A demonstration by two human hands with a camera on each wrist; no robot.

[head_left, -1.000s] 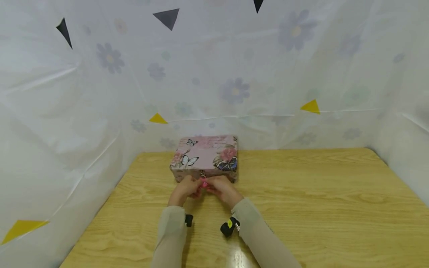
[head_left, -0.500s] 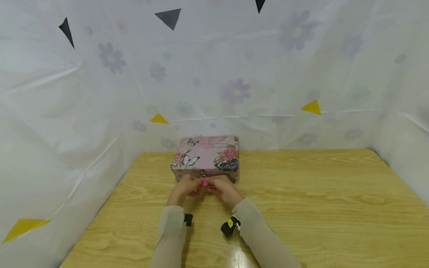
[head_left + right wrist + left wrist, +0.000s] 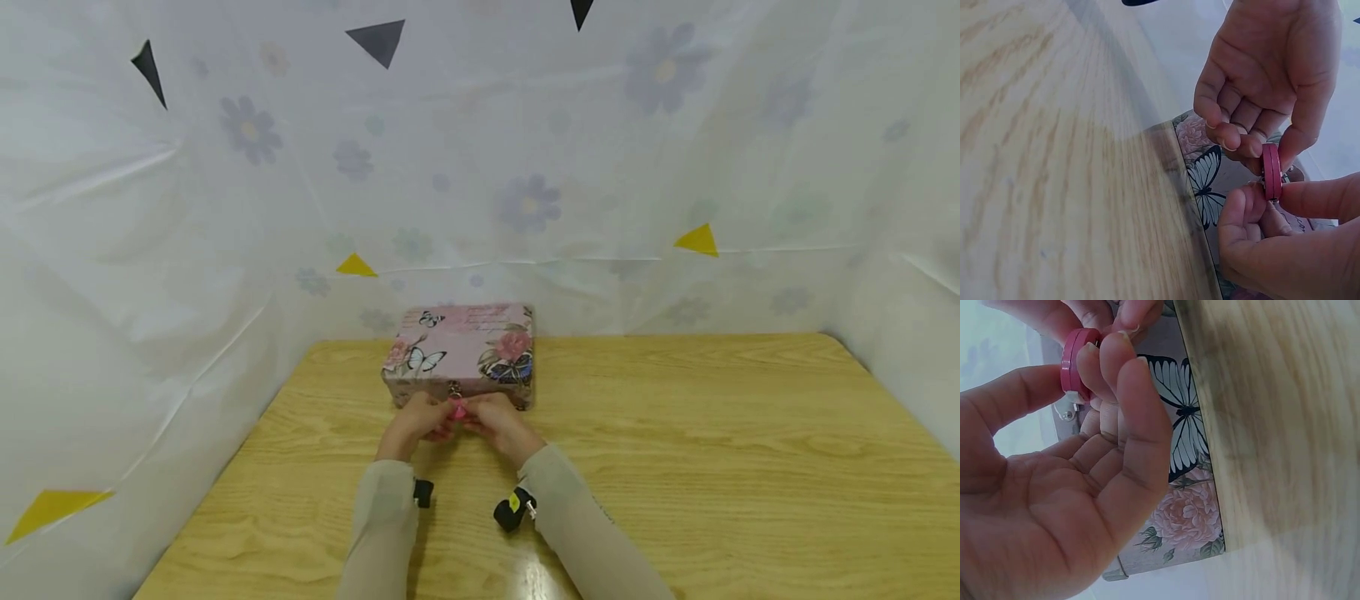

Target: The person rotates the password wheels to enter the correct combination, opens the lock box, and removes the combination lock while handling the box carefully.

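A small pink padlock [image 3: 458,409] hangs by a metal loop at the clasp [image 3: 454,387] on the front of a pink tin box [image 3: 465,342]. My left hand [image 3: 418,417] pinches the padlock from the left, thumb against one face and fingertips against the other. From the opposite side, my right hand [image 3: 501,421] pinches it too. In the left wrist view, the padlock [image 3: 1075,365] is seen edge-on, with a silvery part at its lower end. The right wrist view has the right hand [image 3: 1297,256] below the padlock [image 3: 1271,172]. Its front face is mostly covered by fingers.
Butterflies and roses decorate the box, which stands toward the back of a wooden table [image 3: 675,433]. Pale flowered sheeting [image 3: 525,133] with black and yellow triangles surrounds the back and sides. Each wrist wears a black camera mount [image 3: 512,508].
Both hands keep their pinch on the padlock, with only slight shifts of the fingers and the padlock. The box stays in place.
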